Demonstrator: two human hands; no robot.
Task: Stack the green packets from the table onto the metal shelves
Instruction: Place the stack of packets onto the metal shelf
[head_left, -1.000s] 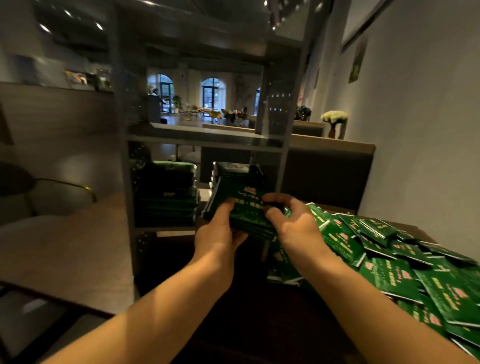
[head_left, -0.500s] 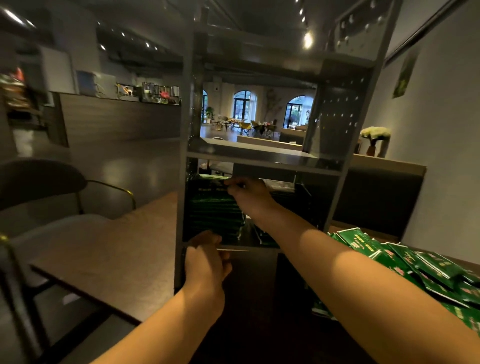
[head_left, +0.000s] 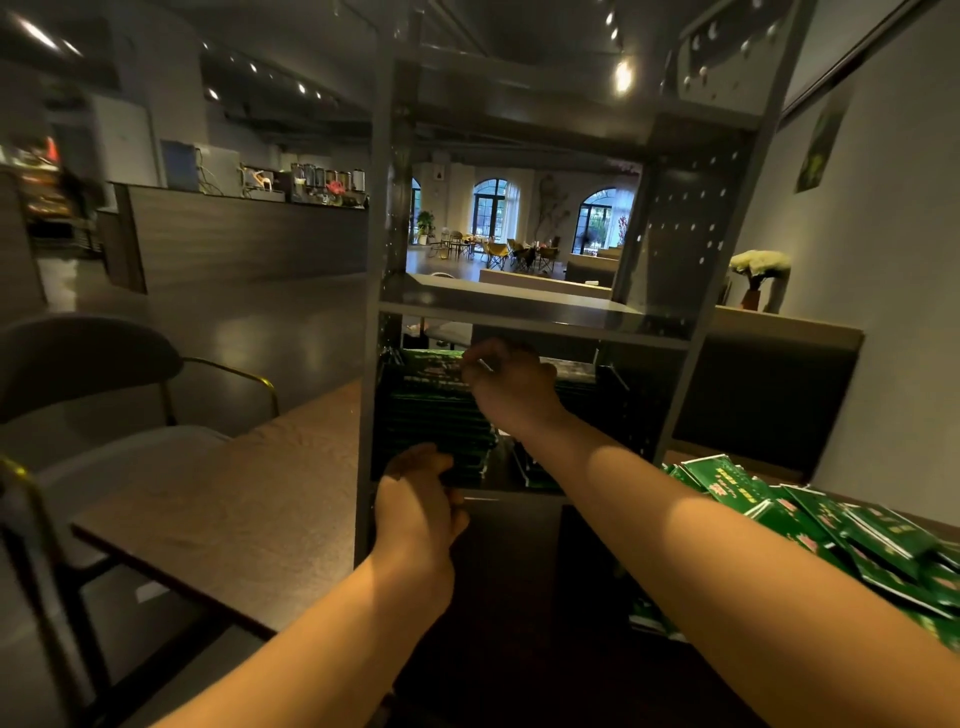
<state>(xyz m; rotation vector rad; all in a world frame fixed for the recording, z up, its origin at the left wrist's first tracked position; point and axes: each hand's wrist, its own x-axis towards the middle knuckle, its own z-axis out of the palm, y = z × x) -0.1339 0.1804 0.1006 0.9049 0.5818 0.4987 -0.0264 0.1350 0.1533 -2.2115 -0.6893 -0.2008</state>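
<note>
Green packets (head_left: 436, 410) form a neat dark stack on the metal shelf (head_left: 535, 314). Right hand (head_left: 511, 387) rests on top, left hand (head_left: 415, 499) at its base; grips unclear.

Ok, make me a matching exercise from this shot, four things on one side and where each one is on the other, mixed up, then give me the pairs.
Things
1. left hand
2. right hand
3. loose green packets
4. white flowers

Places
A. on the ledge by the wall, far right
B. at the top of the packet stack inside the metal shelf
C. heaped on the table at right
D. at the shelf's lower front edge, by the stack's base

Pairs: 1-D, 2-B, 3-C, 4-A
</note>
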